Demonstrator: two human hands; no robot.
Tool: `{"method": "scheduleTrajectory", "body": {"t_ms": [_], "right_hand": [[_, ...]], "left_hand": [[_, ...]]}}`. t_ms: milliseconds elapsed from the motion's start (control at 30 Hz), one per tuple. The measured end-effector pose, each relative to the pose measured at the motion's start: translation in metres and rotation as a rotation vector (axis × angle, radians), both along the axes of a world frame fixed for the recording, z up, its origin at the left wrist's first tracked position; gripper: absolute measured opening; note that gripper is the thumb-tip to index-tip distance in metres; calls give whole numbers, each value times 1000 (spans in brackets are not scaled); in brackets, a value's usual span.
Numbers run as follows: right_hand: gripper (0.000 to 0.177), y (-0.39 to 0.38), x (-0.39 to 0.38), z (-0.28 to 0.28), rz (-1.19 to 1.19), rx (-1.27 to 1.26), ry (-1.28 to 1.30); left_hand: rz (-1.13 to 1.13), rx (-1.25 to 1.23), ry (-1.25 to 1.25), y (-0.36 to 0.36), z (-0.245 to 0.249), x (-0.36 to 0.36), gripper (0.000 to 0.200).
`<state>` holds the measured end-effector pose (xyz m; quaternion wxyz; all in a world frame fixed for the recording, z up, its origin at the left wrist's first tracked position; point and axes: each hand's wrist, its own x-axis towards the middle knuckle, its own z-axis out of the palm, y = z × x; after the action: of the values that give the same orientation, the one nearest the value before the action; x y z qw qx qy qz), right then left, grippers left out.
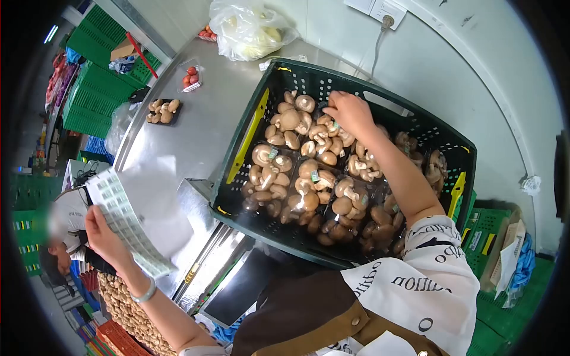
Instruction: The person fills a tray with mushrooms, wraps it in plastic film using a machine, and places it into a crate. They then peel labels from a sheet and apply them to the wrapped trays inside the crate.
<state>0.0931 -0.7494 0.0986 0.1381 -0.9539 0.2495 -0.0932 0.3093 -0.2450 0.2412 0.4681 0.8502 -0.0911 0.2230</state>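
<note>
Mushroom packs, some with labels, others showing none; my left fingers grip the sheet; my right fingers curl, whether holding anything I cannot tell

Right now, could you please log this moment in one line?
left hand: holds sheet | right hand: at mushroom packs in crate

Metal table — bearing crate, mushroom pack, fruit pack, plastic bag.

Produce packing room, stacked crates
</note>
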Motion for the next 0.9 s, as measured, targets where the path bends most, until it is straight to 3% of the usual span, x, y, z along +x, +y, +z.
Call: {"method": "scheduleTrajectory", "body": {"t_ms": [100,133,233,367,467,500,567,633,700,767,833,900], "right_hand": [[17,-6,40,-22,91,633,-328],[15,-5,53,-27,80,693,-362],[14,-1,79,-42,43,612,-260],[30,24,79,-29,28,-117,-97],[34,27,75,-31,156,-223,-162],[36,32,71,-26,215,-186,-168],[31,43,62,-26,286,-93,-345],[28,61,51,0,350,-28,-365],[24,85,39,25,352,-23,-389],[19,116,34,49,396,10,-437],[16,157,31,70,469,54,-495],[12,204,39,84,597,78,-510]], "left_hand": [[71,99,-220,-40,-7,19,22],[25,139,-275,-54,-17,24,19],[-171,262,-447,-101,-58,29,11],[-514,383,-398,-132,-116,27,10],[-533,447,-166,-140,-148,6,19],[-600,335,-96,-136,-151,-3,30],[-537,362,-178,-122,-146,-28,39],[-466,400,-170,-85,-127,-51,44],[-291,456,-203,-26,-134,-56,45],[-60,319,-191,46,-142,-50,42],[200,523,-126,109,-132,-48,42],[280,595,-90,158,-150,-41,47]]}}
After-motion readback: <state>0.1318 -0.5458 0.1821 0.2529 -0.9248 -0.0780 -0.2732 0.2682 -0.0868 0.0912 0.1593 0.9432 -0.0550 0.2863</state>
